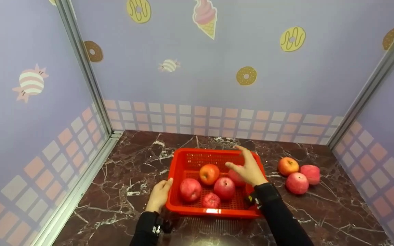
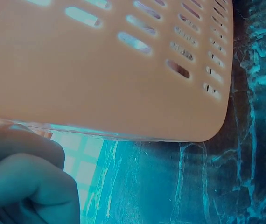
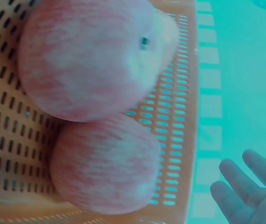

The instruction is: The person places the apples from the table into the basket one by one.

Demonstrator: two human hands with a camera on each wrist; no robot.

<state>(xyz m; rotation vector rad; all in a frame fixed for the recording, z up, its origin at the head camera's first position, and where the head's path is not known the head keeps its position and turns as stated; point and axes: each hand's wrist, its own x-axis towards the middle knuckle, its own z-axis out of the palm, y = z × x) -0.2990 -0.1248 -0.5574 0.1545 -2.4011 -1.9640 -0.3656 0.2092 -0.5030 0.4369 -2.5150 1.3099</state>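
A red plastic basket [image 1: 214,212] with slotted walls stands on the table, holding several apples. One is orange-red [image 1: 209,174]; others are red, such as the apple [image 1: 190,190] at the left and the one [image 1: 224,188] near the middle. My left hand [image 1: 159,195] grips the basket's left rim; its curled fingers [image 2: 30,179] show beside the wall in the left wrist view. Over the basket's right side hovers my right hand [image 1: 249,169], fingers spread and holding nothing. It partly covers a red apple [image 1: 235,175] in the head view. Two apples fill the right wrist view, the lower one [image 3: 107,163] clear of the fingers.
Right of the basket, three apples lie together on the dark marbled table [image 1: 132,171]: an orange-yellow one [image 1: 288,166], a pink-red one [image 1: 311,174] and a red one [image 1: 297,183]. Patterned panels [image 1: 210,85] enclose the back and both sides.
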